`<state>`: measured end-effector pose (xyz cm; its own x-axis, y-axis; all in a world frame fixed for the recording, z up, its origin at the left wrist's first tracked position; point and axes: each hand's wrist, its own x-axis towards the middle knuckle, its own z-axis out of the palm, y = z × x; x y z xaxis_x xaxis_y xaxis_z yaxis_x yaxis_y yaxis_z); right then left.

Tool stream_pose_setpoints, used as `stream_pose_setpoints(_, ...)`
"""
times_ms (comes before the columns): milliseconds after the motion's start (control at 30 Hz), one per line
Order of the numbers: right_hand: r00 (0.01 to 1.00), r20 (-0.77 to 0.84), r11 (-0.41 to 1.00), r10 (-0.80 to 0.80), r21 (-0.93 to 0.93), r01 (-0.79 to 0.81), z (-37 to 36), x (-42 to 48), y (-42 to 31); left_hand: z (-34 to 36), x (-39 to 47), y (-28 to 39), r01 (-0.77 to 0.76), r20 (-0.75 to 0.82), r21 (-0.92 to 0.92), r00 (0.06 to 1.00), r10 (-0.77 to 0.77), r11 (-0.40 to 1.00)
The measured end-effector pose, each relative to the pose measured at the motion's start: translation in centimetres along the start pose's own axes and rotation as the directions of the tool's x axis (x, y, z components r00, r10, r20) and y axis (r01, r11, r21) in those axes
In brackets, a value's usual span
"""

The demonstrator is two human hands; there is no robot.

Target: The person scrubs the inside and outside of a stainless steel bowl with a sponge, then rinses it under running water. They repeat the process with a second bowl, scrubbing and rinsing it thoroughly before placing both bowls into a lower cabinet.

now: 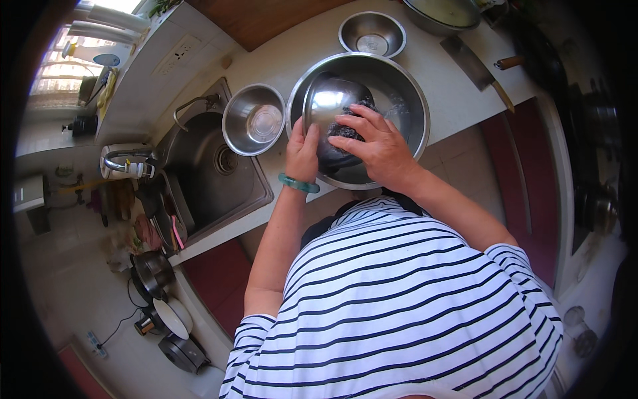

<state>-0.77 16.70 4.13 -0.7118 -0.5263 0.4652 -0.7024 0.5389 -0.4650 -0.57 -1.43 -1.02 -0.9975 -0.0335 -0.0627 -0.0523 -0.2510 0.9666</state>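
A shiny steel bowl (329,98) is tilted on its side within a large stainless steel basin (421,107). My left hand (302,149) grips this bowl by its rim, on the left. Against the bowl's outer surface, my right hand (384,147) presses a dark mesh-like scouring pad (345,131) under spread fingers. Part of the pad is hidden by those fingers. Left of the basin stands another steel bowl (249,117), and behind it a smaller steel bowl (373,32).
The sink (194,164) with its faucet (192,107) lies to the left. A cleaver (468,62) rests on the counter (438,117) at the right, its handle over the front edge. Beyond it is a large pot (443,15). A wooden board (254,20) stands at the back.
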Motion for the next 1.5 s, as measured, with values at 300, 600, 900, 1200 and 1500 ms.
stream_pose_setpoints(300, 0.966, -0.035, 0.964, 0.255, 0.090, -0.251, 3.4, 3.8, 10.1, 0.2, 0.0, -0.3, -0.003, -0.013, -0.012, 1.000, 0.003, 1.000)
stream_pose_setpoints(600, 0.999, -0.043, 1.000, 0.017, 0.006, -0.016, 1.4, 1.0, 2.6, -0.5, -0.5, -1.2, -0.022, -0.082, -0.097, 0.997, 0.014, 0.995)
stream_pose_setpoints(900, 0.930, 0.017, 0.911, 0.367, 0.196, -0.363, 6.7, 1.6, 12.2, -2.6, -0.5, -2.2, 0.009, -0.125, -0.251, 0.991, -0.041, 0.968)
stream_pose_setpoints(1200, 0.720, 0.388, 0.797, 0.575, -0.465, -0.386, 10.3, -2.7, 12.5, -2.1, -1.1, -2.8, -0.042, -0.223, -0.244, 0.975, -0.014, 0.969)
stream_pose_setpoints(1500, 0.911, 0.030, 0.852, 0.410, 0.344, -0.395, 1.7, 0.3, 9.0, -1.6, -1.5, -1.3, 0.037, -0.082, -0.164, 0.995, -0.051, 0.986)
